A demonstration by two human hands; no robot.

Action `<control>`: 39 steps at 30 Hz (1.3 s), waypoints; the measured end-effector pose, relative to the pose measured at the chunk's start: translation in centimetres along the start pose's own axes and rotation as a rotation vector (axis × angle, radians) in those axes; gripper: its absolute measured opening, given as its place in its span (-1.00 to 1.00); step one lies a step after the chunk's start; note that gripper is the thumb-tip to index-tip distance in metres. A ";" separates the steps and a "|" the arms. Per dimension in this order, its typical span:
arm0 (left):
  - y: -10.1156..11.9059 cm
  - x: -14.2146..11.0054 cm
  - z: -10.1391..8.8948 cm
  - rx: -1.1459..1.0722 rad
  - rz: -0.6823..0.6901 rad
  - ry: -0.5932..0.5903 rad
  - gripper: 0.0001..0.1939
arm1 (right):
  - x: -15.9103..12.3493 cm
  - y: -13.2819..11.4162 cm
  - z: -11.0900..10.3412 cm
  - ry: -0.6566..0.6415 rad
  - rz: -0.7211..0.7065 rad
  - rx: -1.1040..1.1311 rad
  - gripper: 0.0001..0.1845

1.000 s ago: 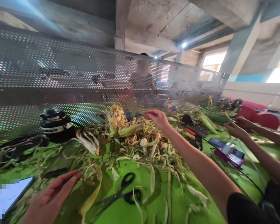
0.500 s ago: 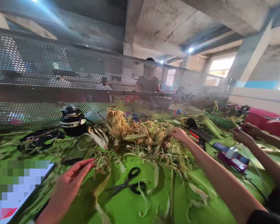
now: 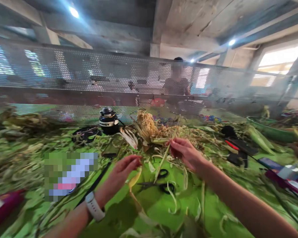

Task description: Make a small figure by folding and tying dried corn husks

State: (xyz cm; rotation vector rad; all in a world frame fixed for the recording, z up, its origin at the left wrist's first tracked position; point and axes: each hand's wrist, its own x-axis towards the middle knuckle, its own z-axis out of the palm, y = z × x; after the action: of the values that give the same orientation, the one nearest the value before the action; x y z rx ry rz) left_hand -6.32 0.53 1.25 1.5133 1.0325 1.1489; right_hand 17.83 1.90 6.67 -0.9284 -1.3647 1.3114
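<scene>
Grasps a slender pale-green strip (image 3: 163,161) in a pinch between thumb and fingers of the right hand (image 3: 185,153), upper end standing clear above the grip, lower end slanting down over the scissors (image 3: 159,186) in this view. Cannot confirm contact between strip and scissors. Shows thumb and fingertips of the left hand (image 3: 123,170) drawn together, just left of the right-hand grip. Cannot tell from this angle whether holding or merely near the yellowish curled strip (image 3: 134,180) just below those fingertips. Carries a white watch (image 3: 94,206) on the wrist behind the left grip. Noted the scissors as black-handled, lying below the right-hand grip on the green tabletop (image 3: 159,202), blades toward the left-hand side. Observed an upright bundle of curled tan husk (image 3: 147,124) beyond and left of the right grip, with a pale dry husk (image 3: 129,138) beside it. Recorded a black container (image 3: 109,122) with a white band beyond the left grip. Found a green basin (image 3: 273,130) well to the right of the right grip. Recorded a perforated panel (image 3: 139,87) far beyond both grips, with a person (image 3: 177,86) visible behind.
</scene>
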 end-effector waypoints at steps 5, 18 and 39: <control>0.6 -0.6 2.2 -0.076 -0.087 -0.279 -0.65 | -0.4 3.0 3.1 -0.115 0.040 0.068 -0.65; -1.5 -0.5 4.1 -0.192 -0.144 -0.111 -0.65 | 0.0 7.1 4.2 -0.117 0.084 -0.101 -0.56; -2.2 -1.3 4.0 -0.100 -0.103 -0.130 -0.67 | -1.2 5.9 3.9 -0.111 0.086 -0.167 -0.84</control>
State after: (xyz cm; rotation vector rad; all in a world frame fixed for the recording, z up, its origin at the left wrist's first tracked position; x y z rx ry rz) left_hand -2.88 -1.05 -1.66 1.4201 0.9399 1.0023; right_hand 13.75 0.54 0.97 -1.0499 -1.5543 1.3455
